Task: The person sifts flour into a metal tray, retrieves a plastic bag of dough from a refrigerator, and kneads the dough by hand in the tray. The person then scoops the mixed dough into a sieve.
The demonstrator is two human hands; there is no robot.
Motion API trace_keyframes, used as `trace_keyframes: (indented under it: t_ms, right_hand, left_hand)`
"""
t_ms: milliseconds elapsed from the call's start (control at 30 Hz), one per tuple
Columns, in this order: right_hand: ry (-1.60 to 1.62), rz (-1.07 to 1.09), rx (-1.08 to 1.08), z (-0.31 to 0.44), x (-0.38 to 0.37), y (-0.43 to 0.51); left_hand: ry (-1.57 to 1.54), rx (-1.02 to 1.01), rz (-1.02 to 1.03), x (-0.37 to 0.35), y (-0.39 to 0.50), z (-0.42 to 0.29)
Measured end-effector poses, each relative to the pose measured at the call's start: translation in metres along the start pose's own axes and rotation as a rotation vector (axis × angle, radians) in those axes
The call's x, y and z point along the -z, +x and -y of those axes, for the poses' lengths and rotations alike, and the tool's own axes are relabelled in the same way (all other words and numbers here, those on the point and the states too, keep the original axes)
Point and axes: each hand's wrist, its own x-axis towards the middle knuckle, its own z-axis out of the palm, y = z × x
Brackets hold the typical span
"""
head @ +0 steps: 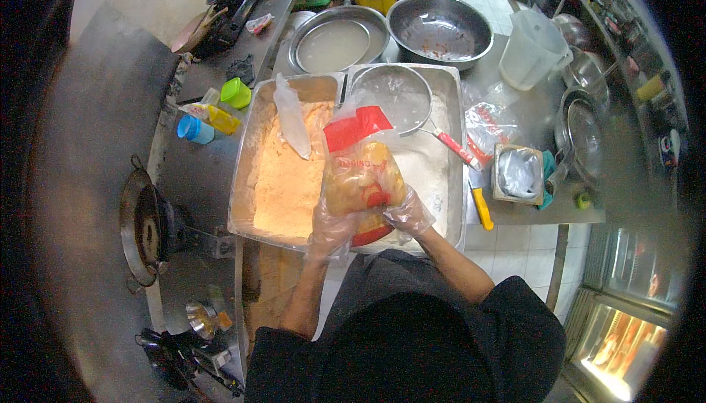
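Note:
Both my hands wear clear plastic gloves. Between them they hold a clear plastic bag (361,174) with red print and yellowish food inside. My left hand (332,229) grips its lower left side, my right hand (409,214) its lower right corner. Below the bag shows a red rounded thing (372,236), partly hidden. Under the bag stand two metal trays: the left tray (238,182) holds orange powder with a whitish plastic piece (293,119) on it, the right tray (456,182) white powder. A round mesh strainer (391,99) with a red handle rests over the right tray.
A knife with a yellow handle (481,210) and a square metal container (518,174) lie to the right. Behind the trays stand two metal bowls (339,39) (439,30) and a plastic jug (534,50). A blue-lidded jar (196,129) and a wok (140,226) are at left.

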Motion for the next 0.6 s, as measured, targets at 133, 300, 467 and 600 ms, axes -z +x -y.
trace_keyframes:
  t_ms: [133,300,467,600]
  right_hand:
    - [0.026,-0.010,0.013,0.007,0.002,0.000]
    - [0.268,0.129,-0.127,0.016,0.009,0.002]
    - [0.228,-0.013,-0.115,0.010,0.007,0.000]
    - [0.323,-0.078,-0.039,-0.002,0.003,-0.001]
  left_hand:
    - [0.193,-0.001,-0.025,0.000,0.001,-0.003]
    - [0.464,-0.057,-0.059,-0.001,-0.001,-0.005]
    - [0.500,-0.109,0.003,-0.003,-0.001,-0.005]
    - [0.826,-0.522,-0.022,-0.025,0.003,-0.009]
